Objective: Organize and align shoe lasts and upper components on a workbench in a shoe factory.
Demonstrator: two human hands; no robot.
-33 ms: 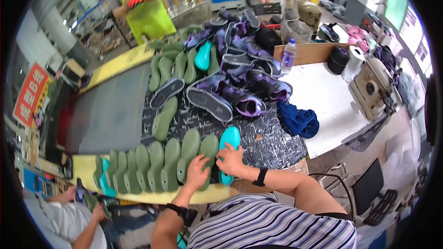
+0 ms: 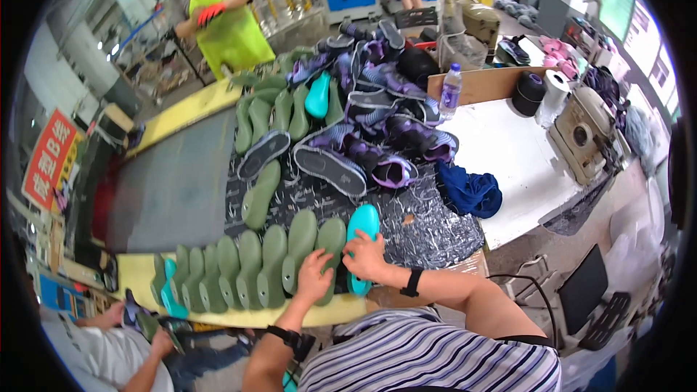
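Note:
Along the near edge of the bench stands a row of olive-green shoe lasts (image 2: 249,268). At its right end is a turquoise shoe last (image 2: 362,219), with the fingers of my right hand (image 2: 368,258) curled over its middle. My left hand (image 2: 314,279) grips the neighbouring green shoe last (image 2: 332,231), fingers bent across it and the palm at its lower left side. Some of both lasts is hidden under my fingers. Another turquoise last (image 2: 171,290) stands near the row's left end. A single green last (image 2: 261,196) lies behind the row.
Purple-and-black shoes (image 2: 377,149) are heaped farther back, beside more green lasts (image 2: 282,112). To the right are a blue cloth (image 2: 470,190), a water bottle (image 2: 451,93) and a beige machine (image 2: 583,134). A grey belt (image 2: 170,174) runs left. Co-workers stand at far left and sit at near left.
The view has tilted slightly, so the row sits a little lower in it. Both hands stay on the same two lasts.

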